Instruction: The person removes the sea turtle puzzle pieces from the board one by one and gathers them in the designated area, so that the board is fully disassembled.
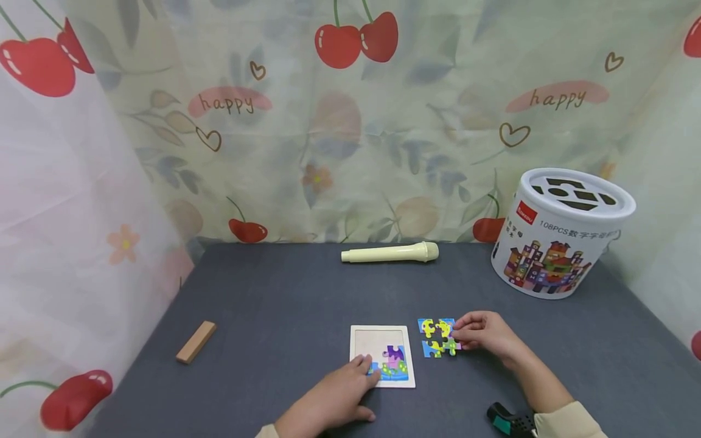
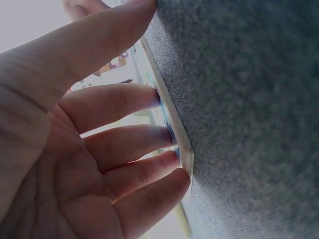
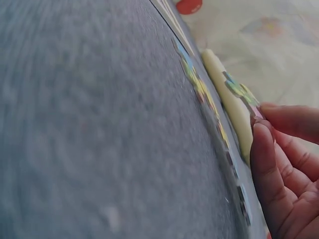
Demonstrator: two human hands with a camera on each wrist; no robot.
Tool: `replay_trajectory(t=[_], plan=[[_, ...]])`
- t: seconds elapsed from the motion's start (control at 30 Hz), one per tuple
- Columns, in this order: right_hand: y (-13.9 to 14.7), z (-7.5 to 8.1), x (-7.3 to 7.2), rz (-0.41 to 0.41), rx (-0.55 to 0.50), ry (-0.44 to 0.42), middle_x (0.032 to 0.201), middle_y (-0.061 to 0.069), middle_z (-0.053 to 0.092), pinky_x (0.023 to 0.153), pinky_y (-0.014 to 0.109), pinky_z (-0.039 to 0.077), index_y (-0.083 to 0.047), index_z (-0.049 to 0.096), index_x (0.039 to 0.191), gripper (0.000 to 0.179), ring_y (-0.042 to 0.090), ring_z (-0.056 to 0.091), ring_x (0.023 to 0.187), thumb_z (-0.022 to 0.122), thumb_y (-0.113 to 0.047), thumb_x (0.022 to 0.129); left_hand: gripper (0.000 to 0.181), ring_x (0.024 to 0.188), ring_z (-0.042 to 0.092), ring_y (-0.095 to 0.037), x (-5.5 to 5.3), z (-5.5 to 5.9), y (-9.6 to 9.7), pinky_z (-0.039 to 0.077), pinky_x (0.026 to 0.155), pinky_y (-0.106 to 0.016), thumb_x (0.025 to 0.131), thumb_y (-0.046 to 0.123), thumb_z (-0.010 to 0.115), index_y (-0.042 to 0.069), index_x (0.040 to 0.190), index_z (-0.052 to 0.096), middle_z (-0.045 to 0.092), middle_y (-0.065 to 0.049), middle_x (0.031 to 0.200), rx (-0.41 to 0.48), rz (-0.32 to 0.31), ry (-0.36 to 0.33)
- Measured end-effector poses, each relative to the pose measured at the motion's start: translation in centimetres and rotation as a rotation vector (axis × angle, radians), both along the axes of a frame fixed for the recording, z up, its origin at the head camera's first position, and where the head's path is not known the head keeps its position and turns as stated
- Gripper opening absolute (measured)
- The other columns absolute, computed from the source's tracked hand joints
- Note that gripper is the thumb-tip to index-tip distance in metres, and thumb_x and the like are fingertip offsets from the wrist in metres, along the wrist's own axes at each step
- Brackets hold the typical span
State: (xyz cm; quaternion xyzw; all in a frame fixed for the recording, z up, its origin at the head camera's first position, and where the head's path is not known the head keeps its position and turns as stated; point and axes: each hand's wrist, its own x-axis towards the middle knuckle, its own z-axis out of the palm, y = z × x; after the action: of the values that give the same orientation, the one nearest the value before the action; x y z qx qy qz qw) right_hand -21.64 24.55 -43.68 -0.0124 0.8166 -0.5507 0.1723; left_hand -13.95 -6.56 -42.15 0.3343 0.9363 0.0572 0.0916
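Note:
My right hand (image 1: pixel 489 336) pinches a green and pink jigsaw piece (image 3: pixel 242 93) between thumb and fingertip. In the right wrist view the piece is raised off the table. Other loose jigsaw pieces (image 1: pixel 429 327), yellow and blue, lie just left of that hand. A square wooden puzzle tray (image 1: pixel 411 374) sits to their left, its lower right part filled with joined purple, pink, green and blue pieces (image 1: pixel 395 367). My left hand (image 1: pixel 341 394) rests its fingertips on the tray's lower left, touching its edge (image 2: pixel 172 117); the thumb is spread away on the table side.
A cream toy microphone (image 1: pixel 389 252) lies at the table's back edge. At the back right stands a white block bucket (image 1: pixel 558 237) with a holed lid. A wooden block (image 1: pixel 196 342) lies on the left. A black and green device (image 1: pixel 510 421) is near the right wrist.

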Motion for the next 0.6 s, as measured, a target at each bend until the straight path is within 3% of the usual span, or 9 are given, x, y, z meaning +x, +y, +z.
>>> replay_trajectory(t=[0.6], plan=[[0.6,-0.49,0.59,0.048,0.041,0.042,0.078,0.001,0.066,0.062,0.026,0.055,0.008,0.062,0.097,0.029,0.007,0.06,0.067,0.067,-0.018,0.085,0.064,0.127,0.047,-0.029,0.02,-0.08,0.01,0.043,0.1,-0.035,0.072,0.041,0.076,0.013,0.127,0.057,0.051,-0.015,0.136,0.011,-0.004,0.024]])
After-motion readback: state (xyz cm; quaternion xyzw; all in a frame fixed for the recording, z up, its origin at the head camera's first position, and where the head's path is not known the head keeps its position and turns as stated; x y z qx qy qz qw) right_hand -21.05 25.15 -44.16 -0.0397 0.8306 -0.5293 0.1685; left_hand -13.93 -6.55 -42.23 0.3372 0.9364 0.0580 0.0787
